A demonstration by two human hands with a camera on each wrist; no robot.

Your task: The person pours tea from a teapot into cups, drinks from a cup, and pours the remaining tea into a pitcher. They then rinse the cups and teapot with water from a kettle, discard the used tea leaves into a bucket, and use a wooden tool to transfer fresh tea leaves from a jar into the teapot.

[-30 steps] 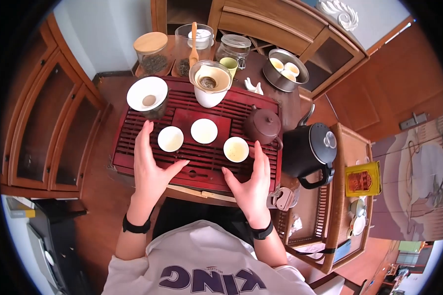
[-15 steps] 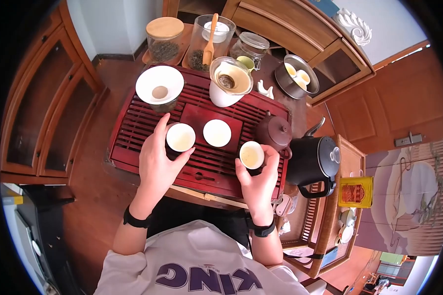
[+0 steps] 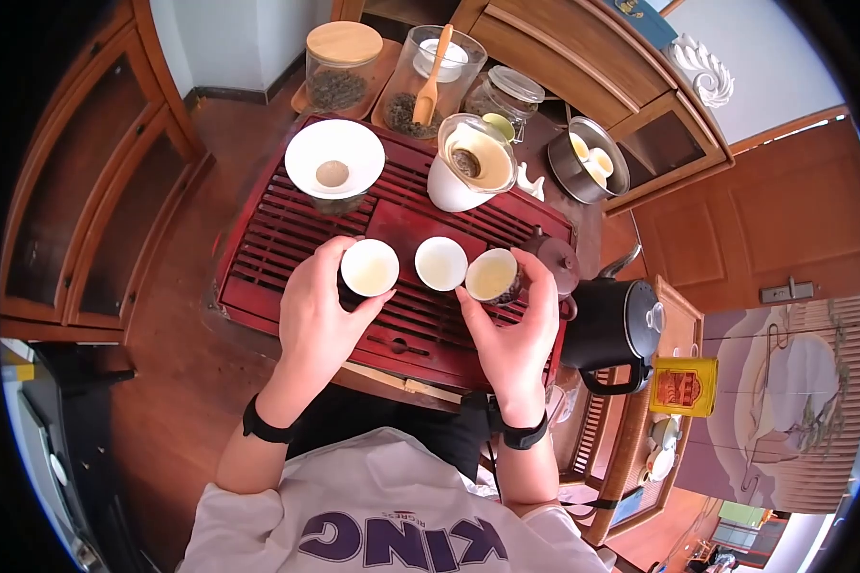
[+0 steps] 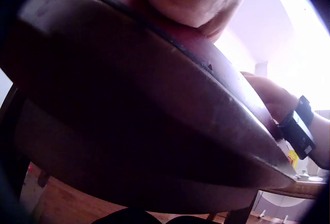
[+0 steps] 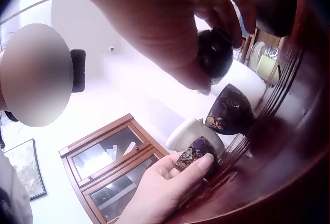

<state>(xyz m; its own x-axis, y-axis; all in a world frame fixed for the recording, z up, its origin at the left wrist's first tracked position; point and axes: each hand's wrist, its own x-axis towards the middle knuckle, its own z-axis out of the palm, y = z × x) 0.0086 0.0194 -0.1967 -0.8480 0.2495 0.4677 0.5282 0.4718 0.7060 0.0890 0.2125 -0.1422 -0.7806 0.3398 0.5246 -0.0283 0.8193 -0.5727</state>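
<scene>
Three small teacups with white insides and dark patterned outsides are over the slatted red tea tray. My left hand grips the left teacup between thumb and fingers; this cup holds pale tea. With thumb and fingers my right hand pinches the right teacup, also holding pale tea. Between them stands the middle teacup, close beside the right one. In the right wrist view, the right cup is tilted above the tray, and the left cup sits low near the slats. The left wrist view mostly shows the tray's side.
Behind the cups are a white gaiwan-like bowl and a strainer on a white pitcher. A brown teapot and black kettle stand at the right. Tea jars and a metal bowl line the back.
Both hands were open around the outer cups and now hold them. The right cup has been lifted and carried left to the middle cup. The head view has shifted a little.
</scene>
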